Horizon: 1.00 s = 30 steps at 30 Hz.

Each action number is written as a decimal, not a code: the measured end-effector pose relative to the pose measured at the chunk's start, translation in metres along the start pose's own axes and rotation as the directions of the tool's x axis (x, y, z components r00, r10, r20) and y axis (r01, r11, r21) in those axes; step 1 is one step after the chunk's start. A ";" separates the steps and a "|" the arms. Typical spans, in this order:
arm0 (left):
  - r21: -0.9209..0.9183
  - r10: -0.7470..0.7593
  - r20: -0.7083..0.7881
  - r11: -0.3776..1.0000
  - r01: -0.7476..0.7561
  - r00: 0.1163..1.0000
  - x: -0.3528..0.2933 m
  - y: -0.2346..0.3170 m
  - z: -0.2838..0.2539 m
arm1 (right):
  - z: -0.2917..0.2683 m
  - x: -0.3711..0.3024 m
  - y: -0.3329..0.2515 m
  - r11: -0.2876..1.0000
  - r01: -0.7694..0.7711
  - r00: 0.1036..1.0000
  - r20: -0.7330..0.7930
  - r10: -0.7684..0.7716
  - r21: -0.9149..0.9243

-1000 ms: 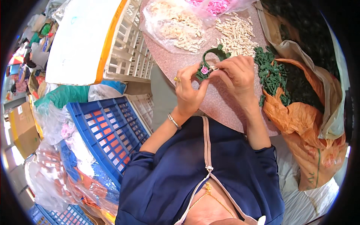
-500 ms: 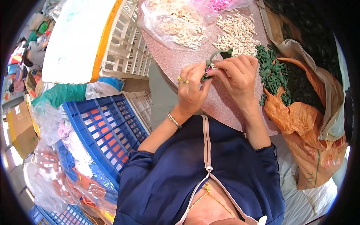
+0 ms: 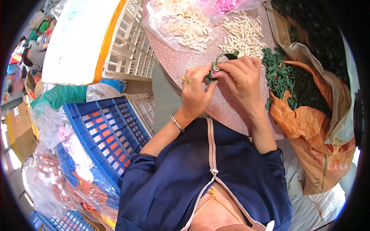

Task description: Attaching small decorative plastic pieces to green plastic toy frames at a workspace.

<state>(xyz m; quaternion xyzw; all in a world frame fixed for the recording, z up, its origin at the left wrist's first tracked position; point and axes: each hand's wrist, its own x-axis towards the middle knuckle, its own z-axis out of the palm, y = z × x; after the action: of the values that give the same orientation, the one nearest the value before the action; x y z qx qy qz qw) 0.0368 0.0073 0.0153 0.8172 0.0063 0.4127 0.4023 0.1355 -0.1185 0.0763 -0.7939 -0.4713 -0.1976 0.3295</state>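
Observation:
A small green plastic piece [image 3: 232, 56] with a curved, strap-like end is held between my hands above the table. My left hand [image 3: 194, 88] closes its thumb and fingers on the lower part of it. At its middle show a bit of pink and a small white piece [image 3: 216, 69]. My right hand [image 3: 245, 81] pinches there, thumb and forefinger together at the white piece; the fingertips partly hide it. Beyond my hands lies a pile of cream-white pieces [image 3: 244, 34]. To the right of my right hand is a heap of dark green pieces [image 3: 278, 71].
Clear bag with cream pieces [image 3: 181, 29] and pink pieces [image 3: 225, 5] sit at the table's [image 3: 227, 109] far side. An orange woven sack [image 3: 304, 131] of dark green pieces stands right. A white crate [image 3: 131, 46] and blue crate [image 3: 102, 134] flank the left.
The white piece has shifted slightly left, closer against the pink part, with my right fingertips following. My left hand keeps its hold on the green piece.

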 end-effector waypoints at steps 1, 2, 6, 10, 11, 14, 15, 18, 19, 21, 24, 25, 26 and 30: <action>-0.022 -0.070 -0.002 0.997 0.070 0.998 -0.001 0.001 0.000 | 0.000 0.000 0.000 1.000 0.002 1.000 0.001 -0.002 -0.001; -0.024 -0.069 -0.003 0.997 0.069 0.998 -0.001 0.001 0.000 | 0.000 -0.001 0.001 1.000 0.000 1.000 0.004 0.000 0.002; 0.003 0.003 -0.037 1.000 -0.003 0.999 0.001 -0.001 0.000 | 0.000 -0.002 0.000 1.000 -0.008 1.000 -0.003 0.008 -0.018; 0.009 0.088 -0.041 0.996 -0.087 0.995 0.001 -0.003 -0.002 | -0.006 0.001 -0.002 0.999 0.030 0.998 0.058 -0.029 -0.025; 0.010 0.088 -0.044 0.996 -0.087 0.995 0.002 -0.003 -0.003 | -0.007 0.001 -0.002 0.999 0.041 0.997 0.066 -0.040 -0.021; -0.052 0.107 -0.008 0.993 -0.108 0.994 0.002 -0.003 -0.004 | -0.012 0.005 -0.001 0.997 0.078 0.993 0.091 -0.075 -0.026; -0.097 0.057 0.000 0.994 -0.057 0.998 0.001 -0.003 -0.003 | -0.013 0.005 0.000 0.994 0.100 0.990 0.108 -0.096 -0.036; -0.085 0.069 0.000 0.994 -0.069 0.998 0.003 -0.003 -0.004 | -0.004 0.001 -0.003 0.997 0.035 0.997 0.076 -0.029 -0.076; -0.028 0.128 -0.006 0.991 -0.128 0.992 0.004 -0.002 -0.005 | -0.002 -0.002 -0.003 0.996 0.038 0.997 0.074 -0.032 -0.077; -0.039 0.049 -0.011 0.998 -0.049 0.999 0.002 0.001 -0.003 | 0.002 -0.005 -0.002 0.999 -0.035 0.991 0.127 0.040 -0.041; -0.095 -0.152 -0.070 0.985 0.145 0.986 -0.006 0.000 0.001 | 0.004 0.000 0.003 0.998 -0.019 1.000 0.014 0.018 0.064; -0.143 -0.272 -0.117 0.956 0.255 0.955 -0.009 -0.001 0.003 | 0.008 -0.003 0.006 0.989 -0.066 0.998 0.000 0.067 0.135; -0.228 -0.318 -0.180 0.934 0.275 0.931 -0.009 -0.002 0.004 | 0.012 -0.003 0.007 0.989 -0.062 0.998 0.002 0.063 0.132; -0.224 -0.247 -0.389 0.960 0.169 0.887 -0.005 -0.014 0.007 | 0.023 -0.002 0.008 0.997 -0.072 0.992 -0.104 0.073 0.018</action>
<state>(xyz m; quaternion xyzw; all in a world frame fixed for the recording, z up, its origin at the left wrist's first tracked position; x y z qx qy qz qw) 0.0434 0.0107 0.0002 0.6651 0.1411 0.5293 0.5074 0.1412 -0.1062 0.0564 -0.7967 -0.4257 -0.2232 0.3664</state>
